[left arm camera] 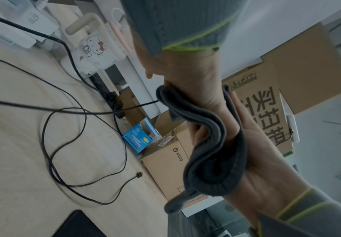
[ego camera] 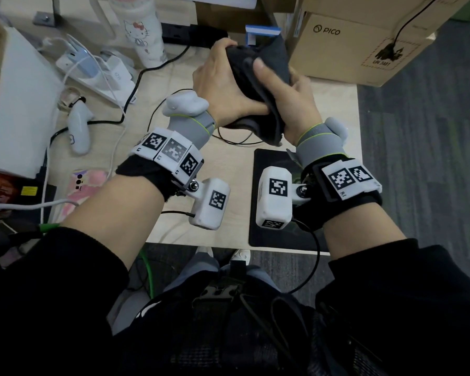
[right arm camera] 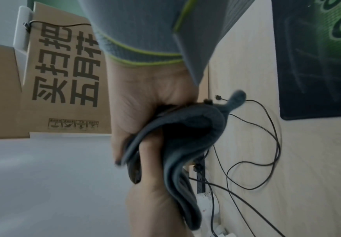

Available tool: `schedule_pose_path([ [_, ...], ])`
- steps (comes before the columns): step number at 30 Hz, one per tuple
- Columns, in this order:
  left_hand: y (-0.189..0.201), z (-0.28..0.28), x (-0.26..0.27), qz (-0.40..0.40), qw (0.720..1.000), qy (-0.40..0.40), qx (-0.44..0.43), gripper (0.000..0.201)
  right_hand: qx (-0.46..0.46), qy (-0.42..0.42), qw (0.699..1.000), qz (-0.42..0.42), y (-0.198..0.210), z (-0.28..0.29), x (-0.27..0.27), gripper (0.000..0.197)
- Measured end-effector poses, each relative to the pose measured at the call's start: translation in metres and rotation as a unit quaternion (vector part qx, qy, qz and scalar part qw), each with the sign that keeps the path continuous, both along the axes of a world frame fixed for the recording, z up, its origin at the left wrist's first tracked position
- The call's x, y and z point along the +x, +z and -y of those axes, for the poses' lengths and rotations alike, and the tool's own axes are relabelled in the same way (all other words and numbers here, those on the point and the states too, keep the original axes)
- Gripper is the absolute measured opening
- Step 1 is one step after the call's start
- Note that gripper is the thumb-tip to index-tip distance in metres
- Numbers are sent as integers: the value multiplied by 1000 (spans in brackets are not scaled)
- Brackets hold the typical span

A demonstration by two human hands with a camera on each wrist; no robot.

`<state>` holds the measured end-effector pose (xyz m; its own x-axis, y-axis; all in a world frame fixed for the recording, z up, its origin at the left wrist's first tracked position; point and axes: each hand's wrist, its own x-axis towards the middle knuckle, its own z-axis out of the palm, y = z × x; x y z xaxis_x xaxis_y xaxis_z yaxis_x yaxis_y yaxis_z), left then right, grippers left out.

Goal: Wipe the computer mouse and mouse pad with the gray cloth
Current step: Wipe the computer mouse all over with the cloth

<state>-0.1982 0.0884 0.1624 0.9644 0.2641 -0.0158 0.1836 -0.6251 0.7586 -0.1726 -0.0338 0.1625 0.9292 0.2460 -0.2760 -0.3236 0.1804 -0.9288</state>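
Observation:
Both hands are raised above the desk. My left hand (ego camera: 225, 82) grips the black computer mouse (ego camera: 242, 61), fingers curled over its far end. The gray cloth (ego camera: 273, 115) wraps round the mouse's right side and hangs below it. My right hand (ego camera: 280, 88) holds the cloth against the mouse, its thumb pressing on top. The wrist views show the cloth (left arm camera: 216, 152) (right arm camera: 187, 128) folded between the two palms, with most of the mouse hidden. The black mouse pad (ego camera: 266, 164) with its green print (right arm camera: 315, 56) lies on the desk below my right wrist.
A PICO cardboard box (ego camera: 358, 42) stands right behind the hands. A Hello Kitty bottle (ego camera: 143, 31), chargers and a white controller (ego camera: 79, 126) sit at the left. A thin black cable (ego camera: 228, 138) loops under the hands. A phone (ego camera: 87, 185) lies near the front edge.

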Motion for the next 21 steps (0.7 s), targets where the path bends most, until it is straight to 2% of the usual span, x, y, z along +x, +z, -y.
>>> schedule_pose_path([
  [1,1,1,0,5,1000,0,1,111,-28,-40,999,-3,3,-2,1,14],
  [4,2,5,-1,17,1000,-2,-3,111,-87,-120,989,15,3,-1,7,33],
  [5,1,4,-1,15,1000,-3,-6,111,-91,-116,989,21,1,1,10,32],
  [7,0,4,0,6,1000,-4,-4,112,-80,-49,996,3,-1,7,9,26],
  [9,-1,2,1,3,1000,-9,4,112,-26,40,999,-19,-2,11,5,28],
  [11,-2,3,2,7,1000,-24,15,111,16,79,997,-15,-2,14,3,34],
  [13,-1,6,2,9,999,-40,22,109,21,62,998,-18,-2,14,2,35],
  [15,-1,11,2,16,999,-46,24,107,-2,19,1000,-25,2,14,0,24],
  [16,-2,13,2,21,998,-49,23,107,-30,-5,999,-26,5,14,2,18],
  [18,-3,16,3,30,998,-55,20,108,-99,-37,994,-18,8,18,7,23],
  [19,-3,16,3,28,998,-55,20,109,-117,-29,993,-15,7,20,10,25],
  [21,-4,15,4,19,997,-65,37,111,-104,38,994,-14,1,26,14,20],
])
